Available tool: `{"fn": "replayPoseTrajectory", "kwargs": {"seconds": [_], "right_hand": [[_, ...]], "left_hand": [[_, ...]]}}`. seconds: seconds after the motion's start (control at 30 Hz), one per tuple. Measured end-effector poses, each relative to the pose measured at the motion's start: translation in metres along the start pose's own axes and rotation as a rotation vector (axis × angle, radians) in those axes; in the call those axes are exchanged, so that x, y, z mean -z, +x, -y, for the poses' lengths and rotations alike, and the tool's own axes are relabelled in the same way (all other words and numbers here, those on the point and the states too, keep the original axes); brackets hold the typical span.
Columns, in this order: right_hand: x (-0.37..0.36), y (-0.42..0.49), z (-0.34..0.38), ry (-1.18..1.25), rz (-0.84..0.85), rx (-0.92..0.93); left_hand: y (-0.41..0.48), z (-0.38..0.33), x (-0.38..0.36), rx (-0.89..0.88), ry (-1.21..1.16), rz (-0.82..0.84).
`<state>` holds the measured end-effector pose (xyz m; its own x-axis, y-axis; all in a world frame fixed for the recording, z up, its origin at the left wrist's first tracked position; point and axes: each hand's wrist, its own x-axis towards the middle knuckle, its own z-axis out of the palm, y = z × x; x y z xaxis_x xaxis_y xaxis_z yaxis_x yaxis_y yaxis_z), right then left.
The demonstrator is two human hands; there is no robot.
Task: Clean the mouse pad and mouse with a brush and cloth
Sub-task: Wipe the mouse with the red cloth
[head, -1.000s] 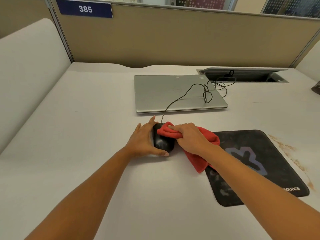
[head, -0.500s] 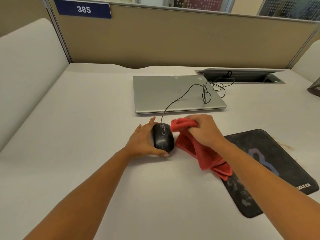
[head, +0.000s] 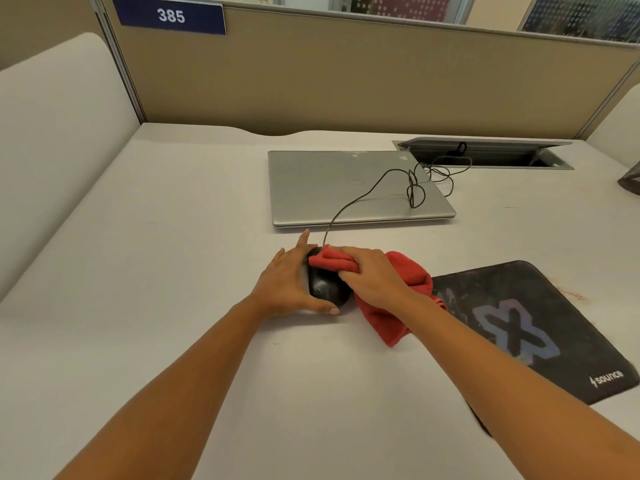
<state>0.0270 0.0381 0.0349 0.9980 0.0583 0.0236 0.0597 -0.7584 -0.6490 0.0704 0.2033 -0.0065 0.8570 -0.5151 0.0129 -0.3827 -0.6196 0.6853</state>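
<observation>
The right hand (head: pixel 374 278) is clamped on a bunched soft red fabric cloth (head: pixel 410 273) and presses its front fold onto the top of a black oval plastic mouse (head: pixel 325 289). The left hand (head: pixel 285 289) grips this mouse from its left side, thumb at the near end, and holds it down on the white counter (head: pixel 173 271), near the left edge of the black rectangular fabric mouse pad (head: pixel 502 282).

To wipe well, the person should probably hold the mouse steady, make short strokes over buttons and sides, and not pull the thin black cable (head: pixel 360 197). This cable runs over a closed silver laptop (head: pixel 322 188) toward an open cable hatch (head: pixel 491 155).

The pad looks dusty, so it probably needs cleaning too. No brush is in view. Behind stands a beige partition (head: pixel 346 81) with a blue sign "385" (head: pixel 169 16).
</observation>
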Motion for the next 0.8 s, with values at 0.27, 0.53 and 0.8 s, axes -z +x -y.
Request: {"fn": "replayPoseTrajectory", "kwargs": {"seconds": [0.27, 0.53, 0.8], "right_hand": [[-0.001, -0.022, -0.009, 0.069, -0.003, 0.083], [-0.004, -0.054, -0.014, 0.097, 0.078, 0.159], [0.006, -0.063, -0.005, 0.078, 0.118, 0.100]], "left_hand": [[0.001, 0.000, 0.000, 0.012, 0.003, 0.002], [0.000, -0.004, 0.002, -0.009, 0.020, 0.006], [-0.002, -0.003, 0.004, -0.015, 0.055, 0.054]]}}
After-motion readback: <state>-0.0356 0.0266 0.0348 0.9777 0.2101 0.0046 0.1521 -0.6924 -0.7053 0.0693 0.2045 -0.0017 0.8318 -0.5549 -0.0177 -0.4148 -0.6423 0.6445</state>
